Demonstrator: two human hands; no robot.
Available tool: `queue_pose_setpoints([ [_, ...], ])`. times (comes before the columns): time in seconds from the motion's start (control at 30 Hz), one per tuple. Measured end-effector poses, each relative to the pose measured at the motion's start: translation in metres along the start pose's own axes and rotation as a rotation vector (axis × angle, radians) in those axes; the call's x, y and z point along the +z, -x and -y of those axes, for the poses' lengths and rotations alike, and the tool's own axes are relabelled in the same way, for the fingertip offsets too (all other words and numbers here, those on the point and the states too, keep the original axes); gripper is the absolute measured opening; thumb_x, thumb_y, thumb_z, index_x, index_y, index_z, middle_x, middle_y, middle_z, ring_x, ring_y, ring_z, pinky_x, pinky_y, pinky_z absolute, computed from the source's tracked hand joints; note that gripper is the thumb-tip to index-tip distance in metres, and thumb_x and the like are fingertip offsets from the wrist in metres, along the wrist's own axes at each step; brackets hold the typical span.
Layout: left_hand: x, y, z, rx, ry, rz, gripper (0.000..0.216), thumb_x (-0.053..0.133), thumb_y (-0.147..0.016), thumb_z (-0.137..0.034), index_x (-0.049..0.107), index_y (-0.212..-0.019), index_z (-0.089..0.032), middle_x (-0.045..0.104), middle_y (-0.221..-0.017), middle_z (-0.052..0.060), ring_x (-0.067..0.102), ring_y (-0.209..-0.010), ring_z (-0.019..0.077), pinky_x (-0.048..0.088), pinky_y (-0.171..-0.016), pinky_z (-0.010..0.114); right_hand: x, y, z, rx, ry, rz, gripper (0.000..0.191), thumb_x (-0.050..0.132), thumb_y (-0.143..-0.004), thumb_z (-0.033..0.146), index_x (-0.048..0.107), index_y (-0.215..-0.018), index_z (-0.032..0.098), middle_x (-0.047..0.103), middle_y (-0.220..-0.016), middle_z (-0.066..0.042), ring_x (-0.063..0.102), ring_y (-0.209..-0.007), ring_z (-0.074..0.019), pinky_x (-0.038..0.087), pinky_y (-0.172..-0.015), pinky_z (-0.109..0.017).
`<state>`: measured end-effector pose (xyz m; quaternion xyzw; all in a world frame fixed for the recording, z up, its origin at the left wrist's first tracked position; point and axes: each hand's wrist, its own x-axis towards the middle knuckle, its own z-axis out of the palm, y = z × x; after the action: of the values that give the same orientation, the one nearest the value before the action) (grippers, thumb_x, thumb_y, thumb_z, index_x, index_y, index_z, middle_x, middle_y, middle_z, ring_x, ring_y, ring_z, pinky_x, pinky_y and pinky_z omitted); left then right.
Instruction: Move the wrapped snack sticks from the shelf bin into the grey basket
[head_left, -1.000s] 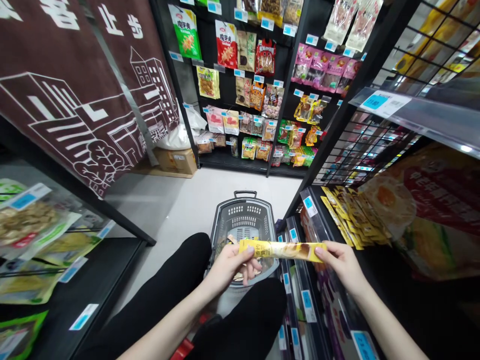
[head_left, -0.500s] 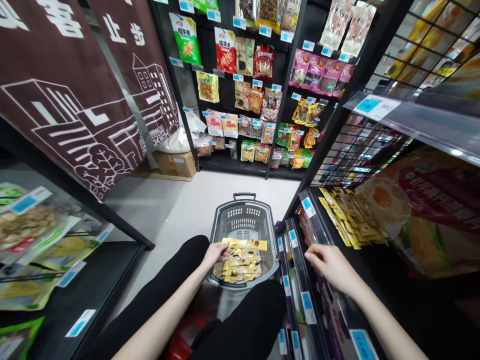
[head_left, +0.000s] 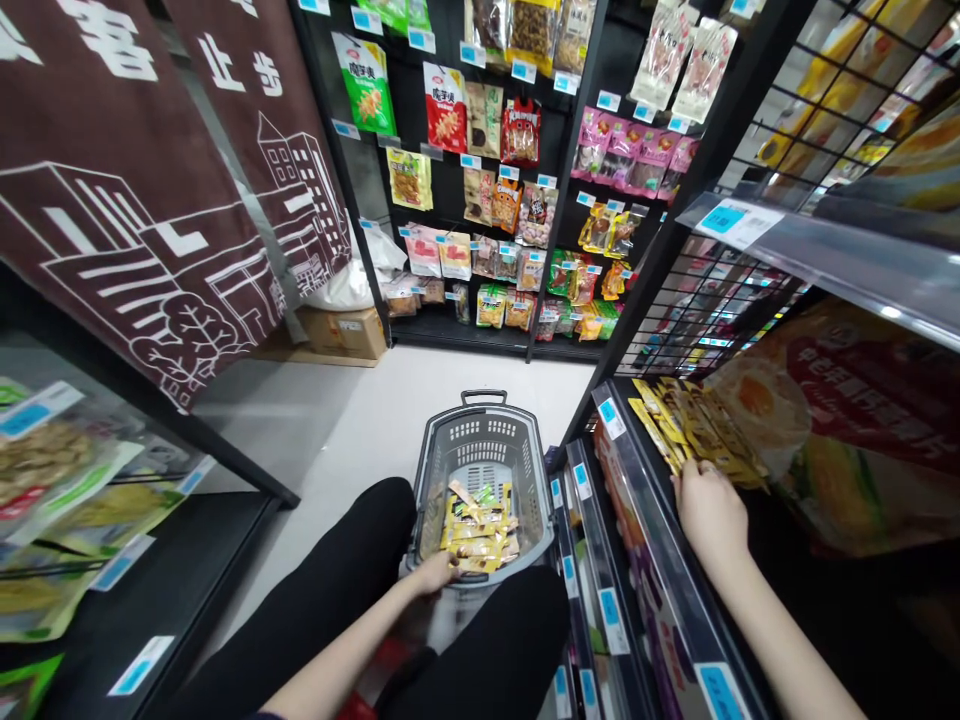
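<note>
In the head view, a grey shopping basket [head_left: 480,425] stands on the floor between my knees, with a loose pile of yellow stick sachets [head_left: 478,520] inside. My left hand [head_left: 436,573] is at the basket's near left rim, its fingers closed at the end of a yellow sachet low in the pile; the grip is partly hidden. On the shelf to the right, several more yellow sachets [head_left: 697,420] lie in a row. My right hand [head_left: 711,508] reaches in with fingers bent onto the near end of that row, touching the sachets. Its fingertips are mostly hidden.
A clear shelf lip [head_left: 652,540] with price tags runs below my right arm. Large red and yellow bags [head_left: 810,420] stand behind the sachets. Snack racks [head_left: 480,230] rise ahead, beside a cardboard box [head_left: 345,333]. A brown curtain [head_left: 150,200] and another shelf [head_left: 202,580] are left.
My right hand has moved forward and right onto the shelf sachets. The left hand has come down from the top of the pile to the basket's near rim, no longer holding a sachet above the pile.
</note>
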<state>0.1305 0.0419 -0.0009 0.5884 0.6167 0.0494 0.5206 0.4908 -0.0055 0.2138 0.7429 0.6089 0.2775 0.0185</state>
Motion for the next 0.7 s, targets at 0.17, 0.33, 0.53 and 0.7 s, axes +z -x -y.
queue_pose_setpoints([
  [0.17, 0.006, 0.005, -0.049, 0.139, 0.236, 0.099, 0.025, 0.061, -0.079, -0.032, 0.060, -0.095, -0.013, 0.064, -0.091, 0.006, 0.062, -0.079, 0.0198, 0.049, -0.074, 0.034, -0.018, 0.001, 0.006, -0.148, 0.104, -0.249, 0.018, 0.052, -0.082, 0.013, 0.059, -0.065, 0.015, 0.060, -0.068, -0.008, 0.054, -0.067, -0.0201, 0.031, -0.052, -0.028],
  [0.33, 0.002, 0.046, -0.128, 0.333, 0.607, 0.191, 0.051, 0.032, -0.088, -0.053, 0.043, -0.122, -0.017, 0.065, -0.102, 0.011, 0.065, -0.077, 0.0178, 0.051, -0.071, 0.032, -0.055, 0.008, 0.021, -0.405, -0.082, -0.621, 0.012, 0.059, -0.082, 0.021, 0.061, -0.073, 0.015, 0.055, -0.055, -0.001, 0.049, -0.056, -0.0140, 0.034, -0.057, -0.030],
  [0.53, -0.043, 0.108, -0.175, 0.386, 1.342, 0.598, 0.051, 0.038, -0.087, -0.051, 0.045, -0.120, -0.013, 0.067, -0.084, 0.011, 0.067, -0.069, 0.0191, 0.055, -0.054, 0.027, -0.084, 0.043, 0.031, -0.760, -0.311, -0.669, 0.020, 0.061, -0.081, 0.017, 0.065, -0.098, 0.025, 0.067, -0.070, 0.001, 0.057, -0.062, -0.0143, 0.039, -0.058, -0.031],
  [0.7, -0.077, 0.130, -0.165, 0.437, 1.262, 0.513, 0.030, 0.055, -0.074, -0.028, 0.057, -0.100, -0.014, 0.067, -0.077, 0.006, 0.068, -0.069, 0.0206, 0.056, -0.047, 0.024, -0.087, 0.054, 0.032, -0.645, -0.436, -0.568, 0.037, 0.054, -0.085, 0.013, 0.059, -0.113, 0.037, 0.068, -0.077, 0.001, 0.057, -0.066, -0.0158, 0.047, -0.065, -0.033],
])
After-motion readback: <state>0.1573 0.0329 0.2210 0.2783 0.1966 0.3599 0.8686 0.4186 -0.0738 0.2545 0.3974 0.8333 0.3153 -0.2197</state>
